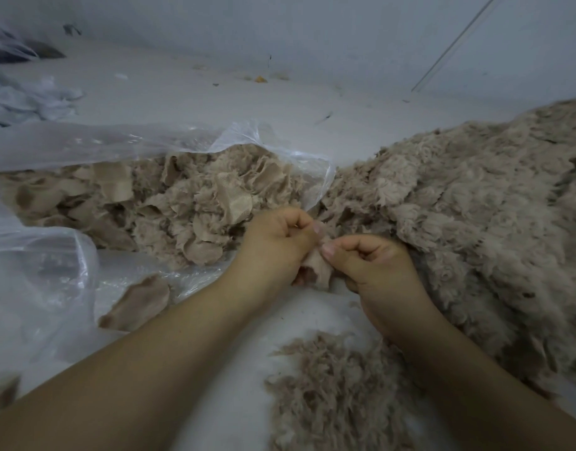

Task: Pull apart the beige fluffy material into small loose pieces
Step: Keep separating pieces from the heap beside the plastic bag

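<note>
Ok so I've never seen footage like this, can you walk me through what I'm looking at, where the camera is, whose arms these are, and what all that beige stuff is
There is no machine here: a person works with bare hands, and the single picture comes from a wide-angle camera worn on the head, looking forward and down. The left hand and right hand meet in the middle, each pinching one small beige piece between them. To the left lies an open clear plastic bag holding beige fabric-backed scraps. One scrap lies apart, on the plastic nearer the person. To the right is a big fluffy heap. Near the bottom, between the forearms, sits a smaller pile of loose fibres. Everything rests on a pale surface.
</note>
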